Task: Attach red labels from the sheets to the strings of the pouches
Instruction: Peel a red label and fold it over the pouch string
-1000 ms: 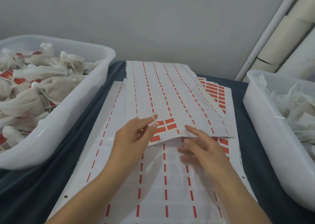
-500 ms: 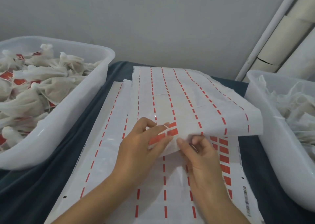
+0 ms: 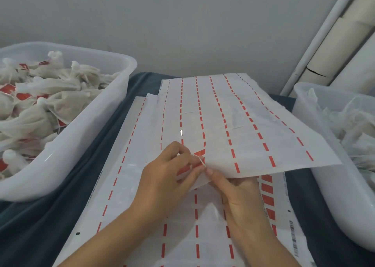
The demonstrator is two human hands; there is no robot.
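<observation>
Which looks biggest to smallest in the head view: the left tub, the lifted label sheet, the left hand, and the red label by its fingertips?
1. Lifted label sheet and left tub: too close to rank, and the tub is cut off by the frame edge.
2. Left hand, enlarged by nearness to the camera.
3. Red label.

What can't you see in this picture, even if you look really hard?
- Right hand fingertips: head view, tucked under the lifted top sheet.
- Red labels at the left hand: partly covered by its fingers.
- Right bin contents: blurred, cut off by the frame edge.
- Barcode on the bottom sheet: too small to read.
</observation>
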